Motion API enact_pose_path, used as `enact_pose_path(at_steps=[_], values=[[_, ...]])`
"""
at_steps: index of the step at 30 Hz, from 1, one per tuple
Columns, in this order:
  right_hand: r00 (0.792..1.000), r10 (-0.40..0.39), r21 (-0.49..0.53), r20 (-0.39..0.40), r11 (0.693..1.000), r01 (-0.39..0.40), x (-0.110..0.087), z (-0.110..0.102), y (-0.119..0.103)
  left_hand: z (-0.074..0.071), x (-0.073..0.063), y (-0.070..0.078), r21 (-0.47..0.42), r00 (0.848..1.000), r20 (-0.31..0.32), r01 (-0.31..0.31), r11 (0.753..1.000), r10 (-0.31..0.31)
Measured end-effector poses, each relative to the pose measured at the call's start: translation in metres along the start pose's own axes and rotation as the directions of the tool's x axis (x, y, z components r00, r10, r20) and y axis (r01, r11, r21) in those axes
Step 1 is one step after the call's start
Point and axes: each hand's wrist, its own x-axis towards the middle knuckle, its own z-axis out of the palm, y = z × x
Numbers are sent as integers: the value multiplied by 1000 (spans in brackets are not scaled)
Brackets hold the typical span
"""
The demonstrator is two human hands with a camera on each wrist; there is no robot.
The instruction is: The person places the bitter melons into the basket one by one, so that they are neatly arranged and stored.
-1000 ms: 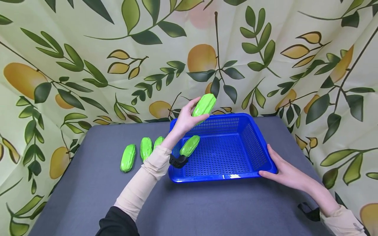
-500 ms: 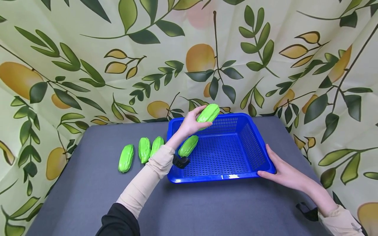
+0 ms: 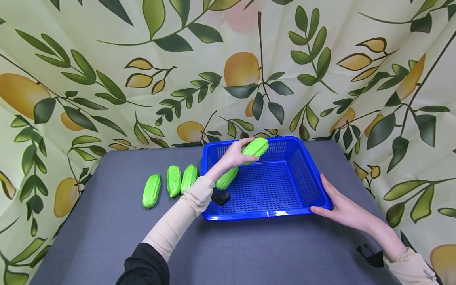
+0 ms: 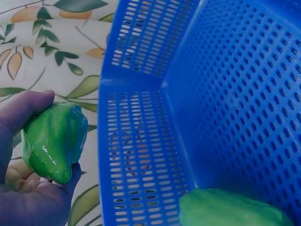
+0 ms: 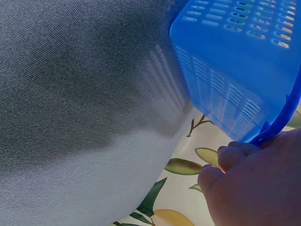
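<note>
Left hand [image 3: 235, 154] pinches a green ridged vegetable [image 3: 257, 147], thumb on the near side, fingers on the far side. Vegetable is held up, seen against the far wall and rim of the blue basket [image 3: 242, 217] in the head view; exact height can't be told. Long axis slants: one end back toward the palm, free end points away and to the right. Left wrist view looks nearly end-on, tapered tip facing the camera, with a visible gap to the basket rim.

Right hand [image 3: 342, 206] grips the basket at its near right corner, thumb on the near rim, fingers along the outer right side.

Second vegetable [image 3: 227, 180] lies inside the basket at left, partly behind the left wrist; long axis runs near-left to far-right.

Three more on the grey table [image 3: 256, 249], left of the basket. Leftmost vegetable [image 3: 151, 190] points away, far end leaning slightly right. Middle vegetable [image 3: 173, 181] runs almost straight front to back, narrower end near. Right vegetable [image 3: 189, 178] leans far end right, near end by the sleeve. Leaf-and-fruit print cloth [image 3: 242, 35] hangs behind.
</note>
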Motion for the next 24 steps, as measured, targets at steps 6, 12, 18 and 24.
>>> enact_pose_path(at_steps=[6, 12, 18, 24], values=[[1000, 0, 3, -5, 1000, 0, -1, 0, 0, 6, 1, -8, 40, 1000, 2, 20, 999, -20], [1000, -5, 3, -8, 1000, 5, -1, 0, 1, 10, -1, -15, 161, 997, 58, 40, 986, -50], [1000, -6, -2, -5, 1000, 6, -1, 0, 2, 14, -3, -20, 209, 993, 92, 56, 976, -76], [1000, -11, 1, -4, 1000, 11, -1, -1, 3, 17, -2, -24, 263, 993, 90, 55, 963, -81]])
